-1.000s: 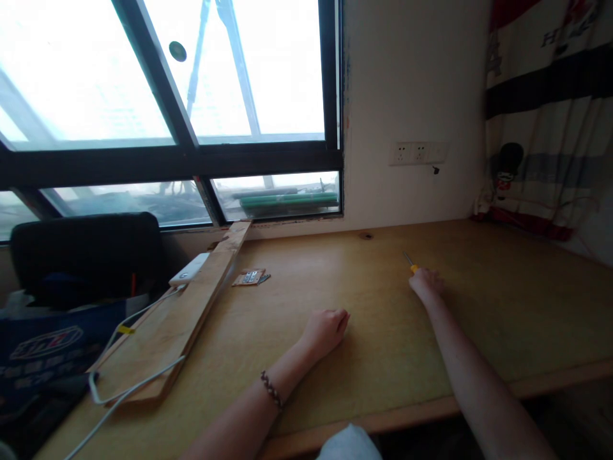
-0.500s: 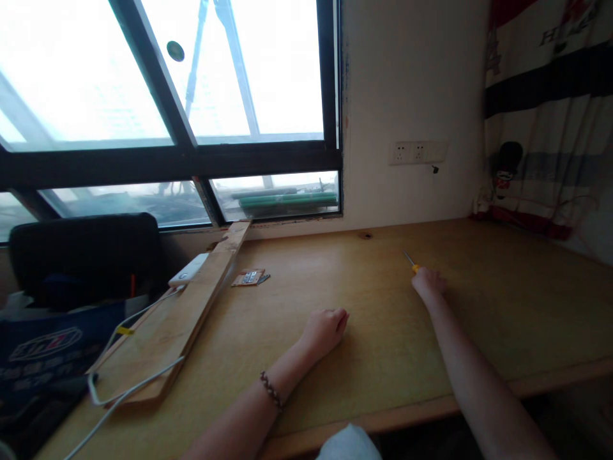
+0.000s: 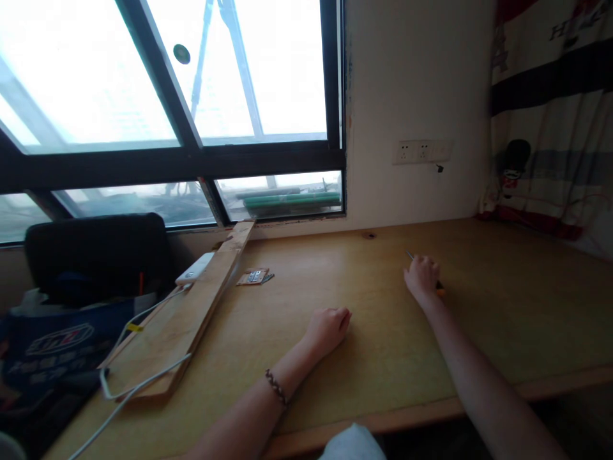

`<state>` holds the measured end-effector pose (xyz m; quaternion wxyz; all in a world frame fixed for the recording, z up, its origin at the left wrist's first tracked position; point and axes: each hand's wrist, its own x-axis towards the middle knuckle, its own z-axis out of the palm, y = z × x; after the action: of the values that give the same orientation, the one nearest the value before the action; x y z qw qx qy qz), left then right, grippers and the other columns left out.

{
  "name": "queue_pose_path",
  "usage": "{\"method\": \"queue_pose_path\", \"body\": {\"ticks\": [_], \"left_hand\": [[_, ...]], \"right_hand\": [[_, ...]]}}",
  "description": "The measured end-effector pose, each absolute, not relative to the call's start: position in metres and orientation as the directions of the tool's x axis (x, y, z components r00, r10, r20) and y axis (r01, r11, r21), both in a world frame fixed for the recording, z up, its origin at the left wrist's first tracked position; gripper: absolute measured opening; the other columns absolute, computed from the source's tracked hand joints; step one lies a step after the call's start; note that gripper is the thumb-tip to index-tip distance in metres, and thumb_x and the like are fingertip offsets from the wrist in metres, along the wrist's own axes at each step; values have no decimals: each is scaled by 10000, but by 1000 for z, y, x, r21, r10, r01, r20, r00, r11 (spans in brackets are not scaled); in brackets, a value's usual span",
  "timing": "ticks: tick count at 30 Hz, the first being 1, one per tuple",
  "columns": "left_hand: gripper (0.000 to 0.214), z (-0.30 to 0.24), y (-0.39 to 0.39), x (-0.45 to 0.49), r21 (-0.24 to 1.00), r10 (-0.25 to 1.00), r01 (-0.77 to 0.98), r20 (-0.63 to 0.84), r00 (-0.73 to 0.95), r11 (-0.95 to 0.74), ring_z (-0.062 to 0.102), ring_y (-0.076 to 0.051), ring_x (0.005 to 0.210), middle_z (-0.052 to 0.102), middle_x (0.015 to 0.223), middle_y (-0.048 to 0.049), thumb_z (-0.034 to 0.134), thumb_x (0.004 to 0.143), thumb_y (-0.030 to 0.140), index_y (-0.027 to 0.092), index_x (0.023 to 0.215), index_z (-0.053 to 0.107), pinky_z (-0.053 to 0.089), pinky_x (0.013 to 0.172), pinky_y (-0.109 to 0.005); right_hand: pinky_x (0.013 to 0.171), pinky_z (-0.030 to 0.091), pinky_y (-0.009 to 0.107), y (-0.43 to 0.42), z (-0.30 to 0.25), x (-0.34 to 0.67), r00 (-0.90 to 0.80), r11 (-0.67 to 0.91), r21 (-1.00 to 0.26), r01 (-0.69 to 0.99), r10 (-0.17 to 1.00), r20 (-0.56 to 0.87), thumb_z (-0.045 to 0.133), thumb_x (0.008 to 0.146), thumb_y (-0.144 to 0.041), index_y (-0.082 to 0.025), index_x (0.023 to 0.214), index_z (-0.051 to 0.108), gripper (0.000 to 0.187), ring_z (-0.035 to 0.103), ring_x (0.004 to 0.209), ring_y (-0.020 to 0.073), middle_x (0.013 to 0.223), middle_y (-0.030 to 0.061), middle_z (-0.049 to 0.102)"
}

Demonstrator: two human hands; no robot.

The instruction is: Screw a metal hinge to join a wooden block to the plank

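Observation:
My left hand rests on the wooden table in a loose fist, with nothing visible in it and a braided bracelet on the wrist. Further out to the right, my right hand is closed over a screwdriver. Its thin metal shaft sticks out ahead of the fingers, and a bit of the yellow and black handle shows on the right side. The middle of the handle is hidden under the hand. Left of centre, a small orange-brown piece with metallic parts lies flat on the tabletop.
A long wooden board lies along the table's left side, with a white power strip and white cable by it. A black chair back stands beyond. Wall sockets and a curtain are at the back right.
My right hand has moved forward along the screwdriver, covering its front part, while the handle's rear now shows. The screwdriver and my left hand stay about where they were. The view shifts slightly.

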<state>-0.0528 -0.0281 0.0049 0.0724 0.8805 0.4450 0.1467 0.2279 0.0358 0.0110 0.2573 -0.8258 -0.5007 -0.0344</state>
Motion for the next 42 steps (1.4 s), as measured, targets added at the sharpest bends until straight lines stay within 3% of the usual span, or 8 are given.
{"method": "queue_pose_path", "body": {"ticks": [3,5,8,14,22,32,42], "left_hand": [[443,2,-24,-55,265,818,774,212,535,-575,579,-169,651,642,714,-86,244,899,394,188,777,616,337,594,-254],[422,2,-19,-58,280,839,792,228,494,-543,583,-170,666,651,737,-81,263,895,407,195,827,622,340,602,-255],[357,3,-10,-67,293,894,849,235,382,-440,586,-169,691,655,769,-74,320,883,399,202,891,617,345,615,-253],[267,11,28,-103,244,969,967,247,12,-74,590,-172,769,654,835,-60,410,846,360,203,944,603,361,628,-246],[263,12,91,-170,292,867,941,409,-286,173,570,-220,886,613,972,-94,441,817,319,176,957,611,418,688,-285],[315,-12,98,-191,294,840,905,365,-403,307,568,-252,883,557,1032,-127,485,792,345,180,1034,600,455,701,-333],[365,-10,99,-191,324,863,898,310,-399,298,578,-265,888,584,1028,-141,434,820,325,191,1136,557,460,707,-353]], "right_hand": [[838,375,339,32,6,185,211,38,-473,880,861,462,468,812,-245,-110,1110,508,330,505,958,226,1038,151,545],[722,404,288,27,-1,157,40,221,-560,798,909,415,476,811,-261,-119,1049,542,285,536,764,179,854,93,584],[608,373,261,20,-11,133,-167,339,-597,728,931,324,566,754,-291,-160,1007,577,285,515,631,154,712,33,587],[600,353,243,24,-15,140,-120,253,-615,747,961,250,536,786,-295,-130,981,588,261,543,638,140,711,45,622],[606,364,233,28,-18,141,-121,251,-603,757,961,248,537,786,-288,-144,938,607,221,566,661,137,735,47,641],[617,380,243,26,-17,142,-156,279,-580,766,955,254,529,792,-311,-139,951,603,246,567,653,141,723,44,635],[618,378,242,27,-18,143,-162,282,-580,764,954,252,523,795,-308,-142,963,599,248,565,658,141,733,46,636]]}}
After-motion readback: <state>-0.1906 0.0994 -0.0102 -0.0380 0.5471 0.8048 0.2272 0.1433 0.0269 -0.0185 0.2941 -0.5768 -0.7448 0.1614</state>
